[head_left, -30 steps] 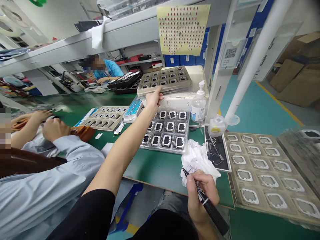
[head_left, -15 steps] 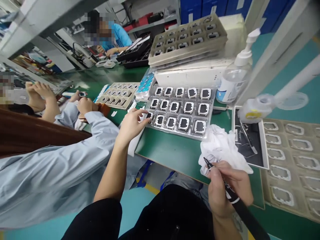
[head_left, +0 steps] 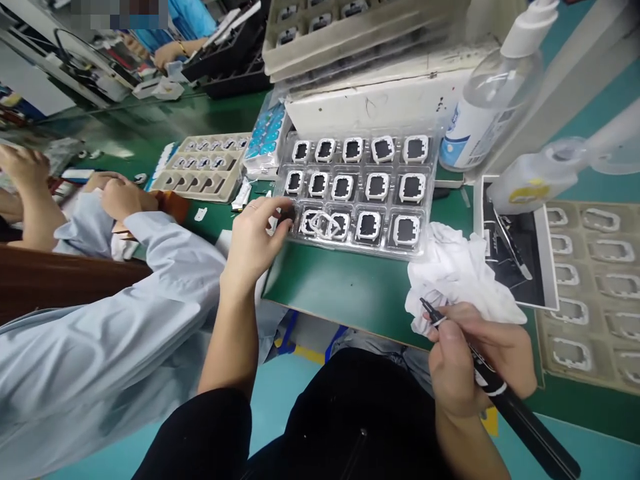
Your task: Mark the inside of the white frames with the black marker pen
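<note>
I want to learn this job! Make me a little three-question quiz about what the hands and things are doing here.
1. True or false: the right hand holds a black pen.
2. What does the left hand touch? A) the pump bottle B) the clear tray of small black parts C) the white cloth
3. Fill in: the white cloth lies on the ____ bench.

Key: 1 true; 2 B, at its near left corner; 3 green.

One head-worn camera looks steeply down, close over the green bench [head_left: 345, 293] and nearby lap.
</note>
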